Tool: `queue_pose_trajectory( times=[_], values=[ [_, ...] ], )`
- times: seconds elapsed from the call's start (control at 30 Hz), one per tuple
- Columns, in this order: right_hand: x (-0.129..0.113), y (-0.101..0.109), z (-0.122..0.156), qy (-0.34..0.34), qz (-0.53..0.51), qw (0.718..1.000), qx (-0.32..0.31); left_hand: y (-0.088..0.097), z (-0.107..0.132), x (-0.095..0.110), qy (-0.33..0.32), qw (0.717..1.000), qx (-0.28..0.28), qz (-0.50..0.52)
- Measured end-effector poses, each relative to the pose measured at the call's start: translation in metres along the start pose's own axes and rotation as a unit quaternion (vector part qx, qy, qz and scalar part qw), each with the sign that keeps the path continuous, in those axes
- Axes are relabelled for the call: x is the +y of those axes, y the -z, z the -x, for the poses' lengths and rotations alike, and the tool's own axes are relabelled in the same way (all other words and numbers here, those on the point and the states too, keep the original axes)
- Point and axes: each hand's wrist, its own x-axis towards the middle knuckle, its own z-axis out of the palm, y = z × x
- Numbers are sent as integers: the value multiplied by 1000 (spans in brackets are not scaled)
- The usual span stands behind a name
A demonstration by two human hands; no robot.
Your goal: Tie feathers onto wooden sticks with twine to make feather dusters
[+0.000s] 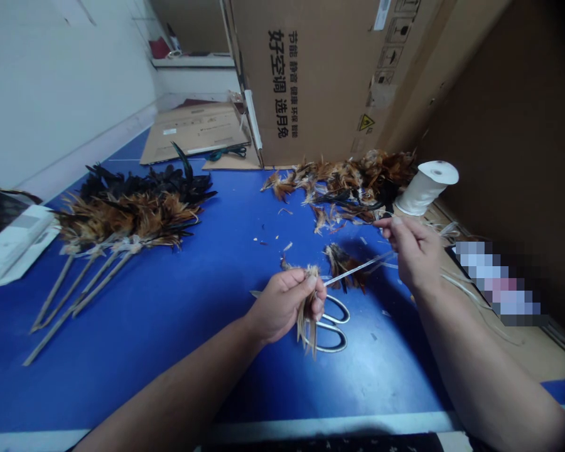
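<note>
A: Binding appears to be the step in hand. The left hand point(282, 304) has its grip closed round a small feather bundle point(307, 317), held just above the scissors point(332, 326) that lie on the blue table point(169, 314).

B: And the right hand point(412, 251)?

A: Its grip is narrow, thumb and forefinger pinched on a pale strand point(358, 270) that runs straight and taut across to the bundle. Whether the strand comes off the white spool point(426, 185) beyond the hand cannot be told.

B: What would a further turn of the strand call for?

A: In my judgement, steady tension from the right hand and a firm hold on the quill ends, so that no feather slips out.

B: The surroundings?

A: Loose feathers point(348, 179) are heaped before the cardboard box point(320, 75), and finished dusters point(122, 220) lie well apart at the left.
</note>
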Motion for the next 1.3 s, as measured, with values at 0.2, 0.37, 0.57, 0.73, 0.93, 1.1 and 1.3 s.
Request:
queue_pose_trajectory(
  times=[0.2, 0.37, 0.57, 0.73, 0.93, 1.1, 1.3],
  values=[
    [-32, -20, 17, 110, -20, 976, -185, 3, -1, -7, 0, 1000, -4, -26],
    [-39, -40, 34, 69, -119, 932, -337, 4, -1, -10, 23, 999, -24, -28],
    [-31, -47, 36, 30, -162, 919, -359, 0, 0, -12, 53, 998, -32, -2],
    [-29, -55, 43, -23, -174, 933, -315, -1, -3, -12, 46, 998, 7, 30],
    [-25, -65, 49, -64, -200, 936, -282, 3, -5, -12, 8, 999, 26, 21],
    [-22, -53, 41, -92, -126, 901, -405, 4, -7, -5, -33, 996, 77, 14],
    [-26, -32, 31, -19, -50, 923, -381, 8, -7, -5, -38, 979, 138, -142]
  ],
)
